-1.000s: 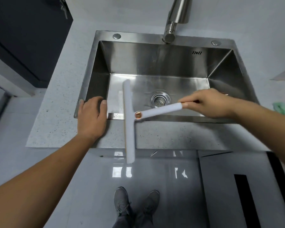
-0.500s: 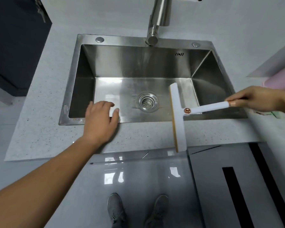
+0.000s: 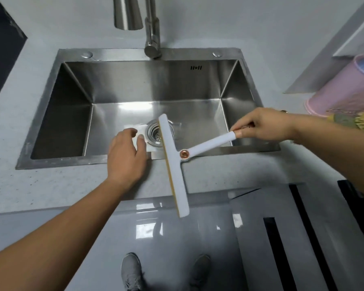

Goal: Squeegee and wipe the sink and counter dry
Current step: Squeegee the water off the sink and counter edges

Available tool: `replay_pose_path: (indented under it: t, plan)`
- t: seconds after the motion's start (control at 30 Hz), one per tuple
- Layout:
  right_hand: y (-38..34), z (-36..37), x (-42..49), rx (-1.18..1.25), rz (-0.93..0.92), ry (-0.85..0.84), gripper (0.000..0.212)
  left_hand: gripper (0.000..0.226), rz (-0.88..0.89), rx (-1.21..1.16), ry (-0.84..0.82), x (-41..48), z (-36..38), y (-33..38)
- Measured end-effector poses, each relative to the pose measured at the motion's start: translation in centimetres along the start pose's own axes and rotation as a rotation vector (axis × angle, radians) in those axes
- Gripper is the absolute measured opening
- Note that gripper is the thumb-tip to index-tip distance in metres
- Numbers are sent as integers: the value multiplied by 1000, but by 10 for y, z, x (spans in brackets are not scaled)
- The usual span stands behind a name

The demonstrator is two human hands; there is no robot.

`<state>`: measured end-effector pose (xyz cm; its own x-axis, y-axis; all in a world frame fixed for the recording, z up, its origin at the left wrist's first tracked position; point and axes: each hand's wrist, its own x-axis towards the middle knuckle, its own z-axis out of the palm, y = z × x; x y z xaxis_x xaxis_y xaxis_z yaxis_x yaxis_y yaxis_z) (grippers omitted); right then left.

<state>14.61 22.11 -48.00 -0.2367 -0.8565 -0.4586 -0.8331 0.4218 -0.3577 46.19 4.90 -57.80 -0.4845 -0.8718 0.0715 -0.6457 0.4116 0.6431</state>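
Note:
A stainless steel sink (image 3: 51,114) is set into a pale speckled counter (image 3: 51,185). My right hand (image 3: 265,124) is shut on the end of the white handle of a squeegee (image 3: 172,164). Its long white blade with a tan rubber edge runs from over the drain (image 3: 156,135) across the sink's front rim and out past the counter's front edge. My left hand (image 3: 126,156) rests on the front rim of the sink, fingers spread and hooked over the edge, holding nothing.
A steel faucet (image 3: 152,38) rises at the back of the sink. A pink container (image 3: 345,91) and a yellow-green cloth (image 3: 361,120) lie on the counter at the right. My grey shoes (image 3: 132,274) stand on the glossy floor below. An open cabinet door (image 3: 303,238) juts out at lower right.
The squeegee swung right along the front rim, then came back over the drain. My left hand slid right along the rim. The camera moved closer and shifted.

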Motion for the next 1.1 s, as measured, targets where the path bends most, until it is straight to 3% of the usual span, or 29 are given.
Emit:
replay_pose_path:
  t: [0.1,0.3,0.63,0.73,0.83,0.93,1.1]
  plan:
    - [31,-16,-5,19,0,35,8,44,21,15,5,3,19,22]
    - [80,-73,-7,-119,81,50,18,37,27,105,-24,7,51,46]
    - [61,-103,-7,-89,114,99,18,41,-80,30,-83,12,51,41]
    - [54,-104,-20,-32,182,148,23,37,-31,-38,-114,20,42,40]
    - [41,-93,-40,17,275,202,23,35,55,42,-127,27,29,31]
    - [17,-64,-67,140,385,237,15,31,104,135,-202,36,18,13]
    - [-52,3,-104,638,577,394,16,42,181,197,-451,54,4,-16]
